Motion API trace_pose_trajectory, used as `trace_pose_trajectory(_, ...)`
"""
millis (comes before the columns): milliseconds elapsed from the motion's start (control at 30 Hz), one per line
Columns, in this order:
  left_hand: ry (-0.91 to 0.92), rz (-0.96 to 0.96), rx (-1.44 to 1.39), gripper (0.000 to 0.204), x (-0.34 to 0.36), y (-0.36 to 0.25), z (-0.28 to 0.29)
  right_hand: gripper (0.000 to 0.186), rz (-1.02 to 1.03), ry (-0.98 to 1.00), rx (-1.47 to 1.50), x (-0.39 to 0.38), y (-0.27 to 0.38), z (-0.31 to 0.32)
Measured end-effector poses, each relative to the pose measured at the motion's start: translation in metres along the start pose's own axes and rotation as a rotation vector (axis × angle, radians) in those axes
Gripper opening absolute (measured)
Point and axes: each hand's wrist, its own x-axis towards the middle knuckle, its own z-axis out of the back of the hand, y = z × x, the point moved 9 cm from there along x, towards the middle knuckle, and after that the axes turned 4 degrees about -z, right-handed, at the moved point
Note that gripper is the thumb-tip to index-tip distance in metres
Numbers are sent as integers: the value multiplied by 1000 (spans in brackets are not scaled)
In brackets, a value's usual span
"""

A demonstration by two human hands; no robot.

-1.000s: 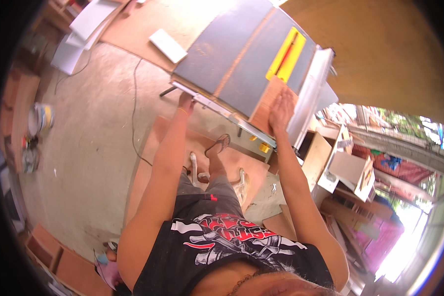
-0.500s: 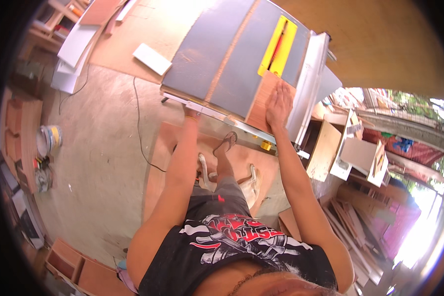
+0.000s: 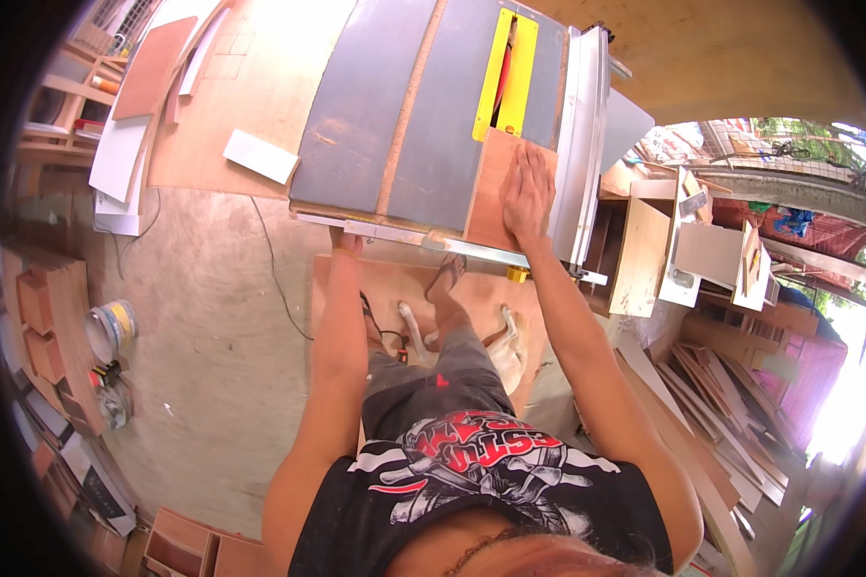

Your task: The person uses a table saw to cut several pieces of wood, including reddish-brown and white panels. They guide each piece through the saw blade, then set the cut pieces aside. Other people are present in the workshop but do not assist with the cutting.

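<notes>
My right hand [image 3: 530,199] lies flat on a small reddish-brown wooden board [image 3: 488,188], fingers stretched out toward its far edge. The board rests on the grey table saw top [image 3: 356,135] at its front. Its far end meets the near end of the yellow insert plate [image 3: 485,104], where a red strip shows in the slot. To the board's right runs the metal fence [image 3: 581,125], with a narrow strip of table between. My left hand [image 3: 346,240] reaches under the saw's front rail [image 3: 385,231], toward the left; its fingers are hidden there.
A white offcut [image 3: 261,156] lies on a plywood sheet [image 3: 197,159] left of the saw. A black cable [image 3: 274,260] crosses the floor. By my feet lies a pale animal [image 3: 506,356], partly hidden. Stacked wood strips [image 3: 722,413] and open boxes [image 3: 635,255] are at right.
The whole view has shifted, so the saw appears farther left and higher. Both hands and the board keep nearly the same places on the saw.
</notes>
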Motion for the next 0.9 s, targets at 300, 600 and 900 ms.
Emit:
trace_pose_trajectory(300, -159, 301, 149, 33, -50, -37, 15, 42, -49, -14, 16, 46, -16, -13)
trace_pose_trajectory(600, -392, 506, 543, 38, -153, -45, 141, 42, -39, -30, 40, 62, -24, -21)
trace_pose_trajectory(900, -412, 556, 604, 39, -186, -43, 160, 42, -19, -52, 63, 80, -28, -27)
